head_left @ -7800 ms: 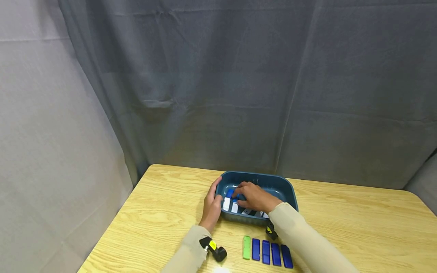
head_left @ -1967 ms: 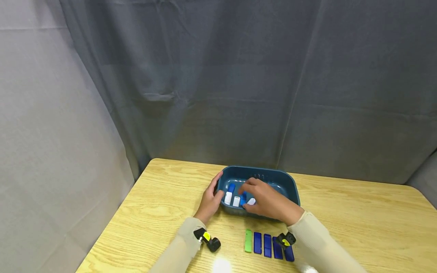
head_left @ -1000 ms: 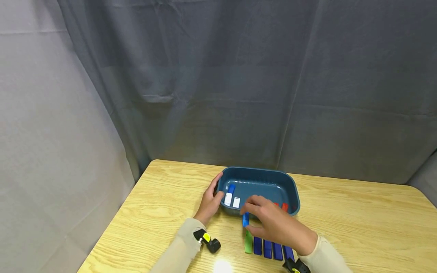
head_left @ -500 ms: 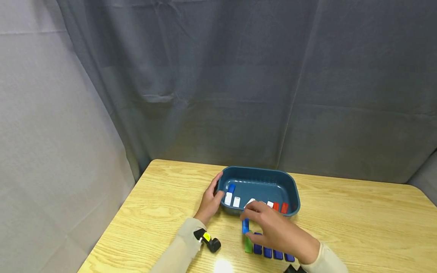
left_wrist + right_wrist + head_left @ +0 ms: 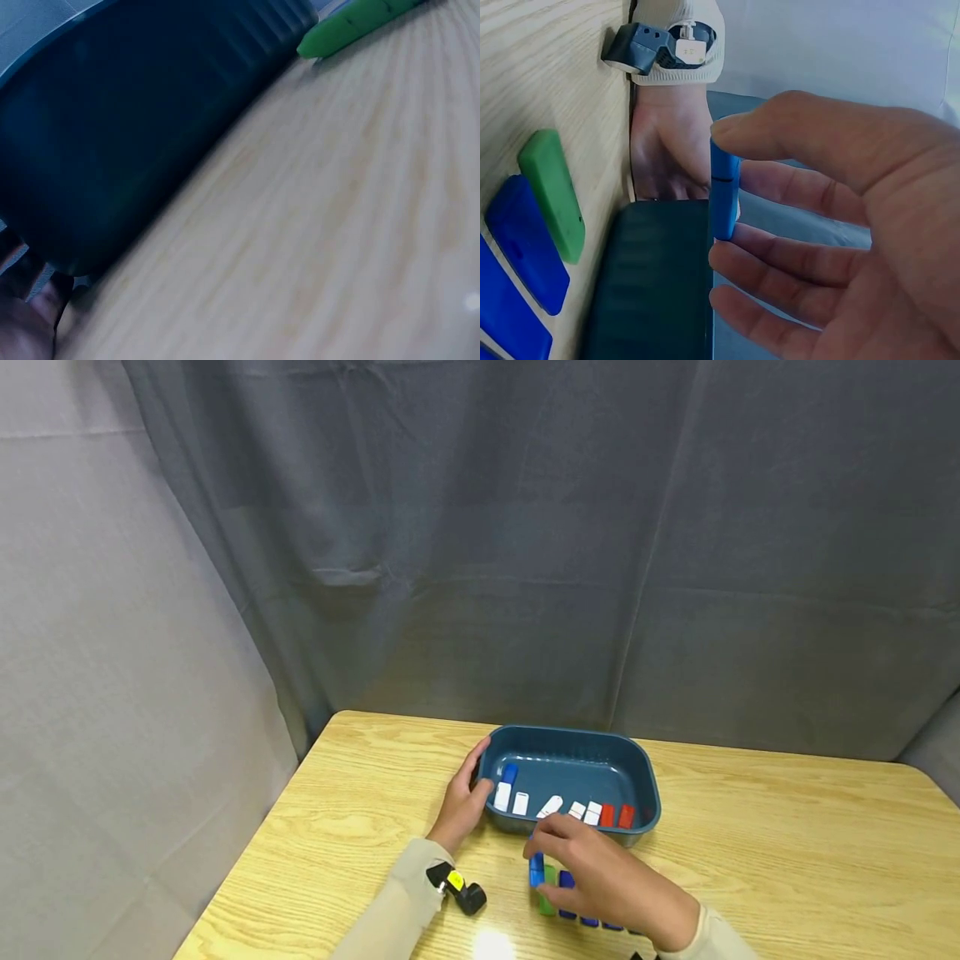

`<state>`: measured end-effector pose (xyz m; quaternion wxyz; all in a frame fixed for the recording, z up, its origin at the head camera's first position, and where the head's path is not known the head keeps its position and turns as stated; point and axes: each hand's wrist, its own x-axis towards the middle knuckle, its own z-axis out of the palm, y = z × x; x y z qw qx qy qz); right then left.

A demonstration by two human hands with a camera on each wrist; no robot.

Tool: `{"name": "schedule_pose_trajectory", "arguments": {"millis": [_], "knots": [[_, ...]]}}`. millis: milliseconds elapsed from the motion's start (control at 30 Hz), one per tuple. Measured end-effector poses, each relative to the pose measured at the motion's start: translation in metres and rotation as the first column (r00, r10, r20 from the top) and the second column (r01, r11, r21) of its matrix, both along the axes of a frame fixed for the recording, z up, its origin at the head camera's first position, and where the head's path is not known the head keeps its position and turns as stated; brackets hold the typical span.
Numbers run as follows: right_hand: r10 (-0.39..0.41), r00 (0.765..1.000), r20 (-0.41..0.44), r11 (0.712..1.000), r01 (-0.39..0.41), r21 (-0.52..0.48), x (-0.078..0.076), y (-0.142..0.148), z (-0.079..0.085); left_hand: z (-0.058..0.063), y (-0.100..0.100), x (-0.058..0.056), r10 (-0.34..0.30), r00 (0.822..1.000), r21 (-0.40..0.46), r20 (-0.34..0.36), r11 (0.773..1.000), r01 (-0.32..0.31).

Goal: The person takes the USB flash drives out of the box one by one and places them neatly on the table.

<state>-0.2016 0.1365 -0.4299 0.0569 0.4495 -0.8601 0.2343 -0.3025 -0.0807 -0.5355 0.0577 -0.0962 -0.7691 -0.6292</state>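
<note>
My right hand (image 5: pixel 600 881) pinches a small flat bright-blue bar (image 5: pixel 536 868) upright between thumb and fingertips, just in front of the tub. A dark seam crosses this blue bar (image 5: pixel 724 180) in the right wrist view. At the left end of the dark teal tub (image 5: pixel 647 768), my left hand (image 5: pixel 457 806) grips the wall, thumb at the rim and fingers along the outside. Inside the tub lie a blue-and-white bar (image 5: pixel 504 795), several white pieces (image 5: pixel 520 803) and two red ones (image 5: pixel 626 816) along the near side.
On the wooden table (image 5: pixel 360 827) a green bar (image 5: pixel 546 906) lies left of several dark-blue bars (image 5: pixel 567 910), side by side in a row partly hidden under the right hand. Grey cloth (image 5: pixel 480 543) hangs behind the table.
My right hand has come out of the tub with the bright-blue bar and moved toward me, over the table near the green bar. The left hand stays at the tub's end.
</note>
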Motion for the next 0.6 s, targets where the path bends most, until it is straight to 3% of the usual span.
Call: {"name": "schedule_pose_trajectory", "arguments": {"millis": [600], "knots": [[0.023, 0.999, 0.043, 1.000, -0.023, -0.004, 0.0008, -0.0021, -0.0068, 0.0016, 0.0004, 0.0017, 0.007, 1.000, -0.014, 0.007, 1.000, -0.007]]}}
